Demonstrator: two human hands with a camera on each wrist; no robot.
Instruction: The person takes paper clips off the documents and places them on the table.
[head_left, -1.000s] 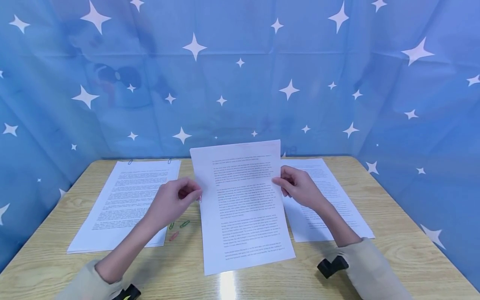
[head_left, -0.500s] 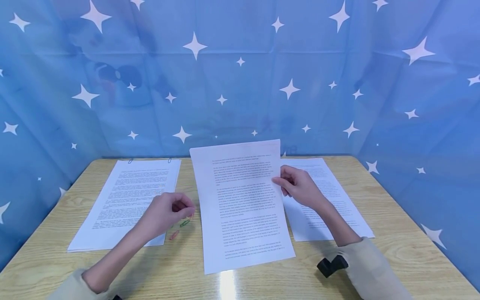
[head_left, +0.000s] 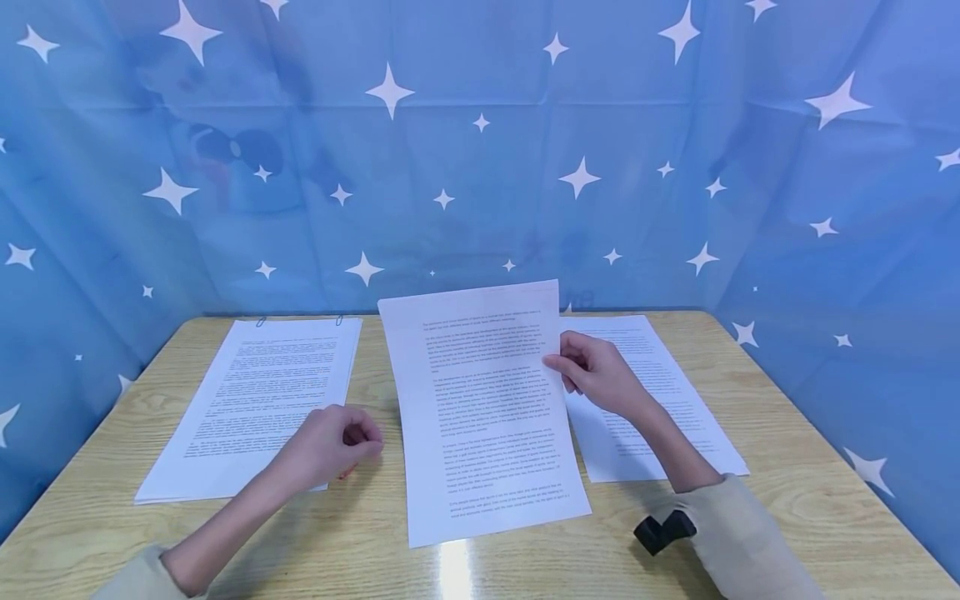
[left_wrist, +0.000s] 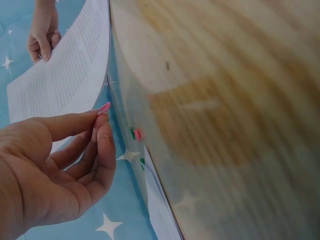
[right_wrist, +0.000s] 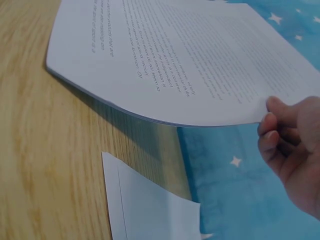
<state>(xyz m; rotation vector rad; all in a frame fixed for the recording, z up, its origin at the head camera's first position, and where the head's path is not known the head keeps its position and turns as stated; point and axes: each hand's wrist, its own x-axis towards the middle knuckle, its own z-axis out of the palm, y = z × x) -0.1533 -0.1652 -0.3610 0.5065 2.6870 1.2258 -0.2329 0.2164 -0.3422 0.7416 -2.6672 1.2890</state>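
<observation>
My right hand (head_left: 600,375) pinches the right edge of a few printed sheets of paper (head_left: 487,417), which stand tilted up over the middle of the table. In the right wrist view the thumb lies on top of the sheets (right_wrist: 165,65) and the fingers curl beneath. Left of the sheets, my left hand (head_left: 333,442) is low above the table. Between its thumb and forefinger it pinches a pink paper clip (left_wrist: 104,108), plain in the left wrist view. Several loose green and pink paper clips (left_wrist: 138,134) lie beyond that hand; in the head view it mostly hides them.
A stack of printed paper (head_left: 247,392) with two blue paper clips (head_left: 261,322) on its top edge lies at the left. Another printed stack (head_left: 660,417) lies at the right, partly behind the held sheets. A blue curtain with stars (head_left: 480,167) rises behind the wooden table (head_left: 375,550).
My left hand has left the sheets' left edge and moved down and left, toward the loose paper clips, carrying the pink one. The right hand and sheets have stayed almost still.
</observation>
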